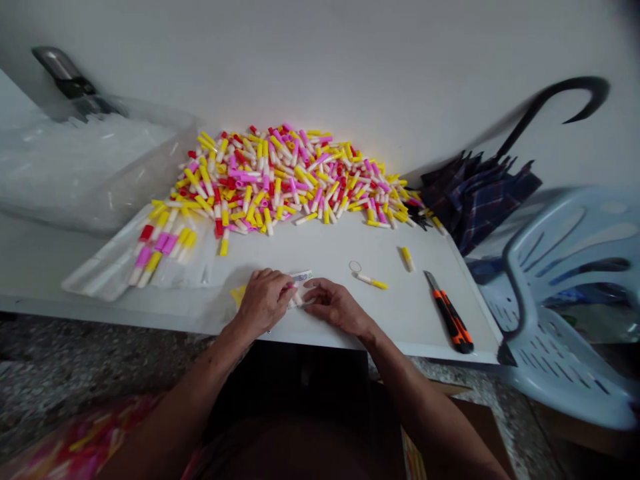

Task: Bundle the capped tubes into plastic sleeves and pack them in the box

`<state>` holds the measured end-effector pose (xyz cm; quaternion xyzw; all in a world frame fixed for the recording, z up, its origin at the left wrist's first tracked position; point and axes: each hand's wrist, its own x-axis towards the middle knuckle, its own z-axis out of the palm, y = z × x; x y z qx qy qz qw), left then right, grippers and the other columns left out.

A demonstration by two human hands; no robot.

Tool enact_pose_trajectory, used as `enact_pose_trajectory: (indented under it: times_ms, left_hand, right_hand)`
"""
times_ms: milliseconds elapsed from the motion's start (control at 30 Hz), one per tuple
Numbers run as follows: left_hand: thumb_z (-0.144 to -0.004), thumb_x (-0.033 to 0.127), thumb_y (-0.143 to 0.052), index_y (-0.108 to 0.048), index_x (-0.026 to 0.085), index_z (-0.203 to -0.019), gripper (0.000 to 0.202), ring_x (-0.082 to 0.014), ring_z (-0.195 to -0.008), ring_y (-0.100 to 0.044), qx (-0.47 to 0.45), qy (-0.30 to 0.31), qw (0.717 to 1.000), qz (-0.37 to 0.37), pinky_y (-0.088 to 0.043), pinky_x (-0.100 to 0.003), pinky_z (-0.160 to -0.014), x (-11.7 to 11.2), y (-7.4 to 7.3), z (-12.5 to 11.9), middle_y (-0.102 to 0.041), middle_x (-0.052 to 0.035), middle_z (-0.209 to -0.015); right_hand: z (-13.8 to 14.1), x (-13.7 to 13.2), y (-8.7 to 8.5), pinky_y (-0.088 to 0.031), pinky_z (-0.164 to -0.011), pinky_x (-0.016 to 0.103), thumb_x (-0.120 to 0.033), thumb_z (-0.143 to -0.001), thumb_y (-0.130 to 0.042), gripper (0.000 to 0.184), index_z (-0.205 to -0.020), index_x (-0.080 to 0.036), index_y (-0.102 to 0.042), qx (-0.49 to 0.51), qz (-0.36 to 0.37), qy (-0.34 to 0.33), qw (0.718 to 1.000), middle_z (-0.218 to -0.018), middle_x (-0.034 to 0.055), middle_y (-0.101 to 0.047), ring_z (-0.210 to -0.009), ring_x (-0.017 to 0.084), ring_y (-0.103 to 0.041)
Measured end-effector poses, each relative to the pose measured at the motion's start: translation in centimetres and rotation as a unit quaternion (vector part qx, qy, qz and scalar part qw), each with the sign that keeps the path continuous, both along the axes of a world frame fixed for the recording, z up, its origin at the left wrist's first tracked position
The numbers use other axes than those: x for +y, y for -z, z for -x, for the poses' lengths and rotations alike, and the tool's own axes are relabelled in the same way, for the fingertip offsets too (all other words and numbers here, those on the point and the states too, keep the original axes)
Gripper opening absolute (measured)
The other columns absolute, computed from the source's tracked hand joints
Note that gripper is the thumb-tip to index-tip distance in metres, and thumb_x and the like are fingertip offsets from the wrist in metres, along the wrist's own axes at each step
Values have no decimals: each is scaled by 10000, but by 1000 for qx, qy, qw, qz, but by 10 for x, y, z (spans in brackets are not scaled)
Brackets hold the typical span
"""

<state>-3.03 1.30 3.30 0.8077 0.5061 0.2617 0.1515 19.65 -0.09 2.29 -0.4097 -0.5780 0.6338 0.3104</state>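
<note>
My left hand [265, 298] is closed around a small tube with a pink end [291, 285], at the front edge of the white table. White tube ends [299, 299] stick out on its right side. Close against them is my right hand [334, 305], its thumb and curled fingers apart with a gap between. Behind the fingertips shows a printed white card or label [303, 275]. A yellow piece [238, 295] lies partly hidden by my left hand. Whatever lies under the left palm is hidden.
A large heap of white tubes with coloured ends [280, 177] lies against the wall. Clear plastic bags [115, 180] are at left, several tubes [163, 247] on one. A loose yellow-white tube [371, 280], utility knife [449, 313], umbrella [475, 190] and blue plastic chair [565, 280] are at right.
</note>
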Motion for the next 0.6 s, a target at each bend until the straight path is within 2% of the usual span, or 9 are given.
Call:
enact_pose_trajectory:
  times_ms: [67,233,467,600]
  left_hand:
    - [-936,305,-670,-746,257,-939,90,-258,-894,-627,14,13,1000,1,-403,-433,-862,2,-3,0,-756,-42,-900]
    - [-953,278,-631,-730,250,-812,174,-240,-875,-613,0,25,1000,6,-393,-431,-864,7,-1,1,-729,-23,-821]
    - [-979,303,-620,-671,230,-777,221,-224,-834,-608,-59,-7,998,-22,-397,-411,-841,4,5,-2,-704,-14,-788]
    - [-981,284,-616,-662,222,-777,218,-218,-832,-615,-69,-12,997,-21,-391,-411,-863,3,5,-6,-715,-5,-795]
  right_hand:
    - [3,-2,5,-534,-770,295,-309,-892,-762,371,-1232,-248,-627,-12,-36,21,999,-1047,46,-770,-861,163,-697]
    - [8,-7,10,-548,-818,333,-292,-888,-741,366,-1231,-252,-621,-51,-66,64,994,-1012,43,-794,-887,188,-718]
    - [17,-15,12,-566,-816,350,-259,-887,-715,526,-1396,-254,-582,-57,-97,106,988,-1034,57,-794,-835,191,-722]
    - [19,-22,12,-564,-774,316,-256,-913,-693,584,-1478,-268,-546,-92,-152,87,980,-1126,66,-781,-823,171,-705]
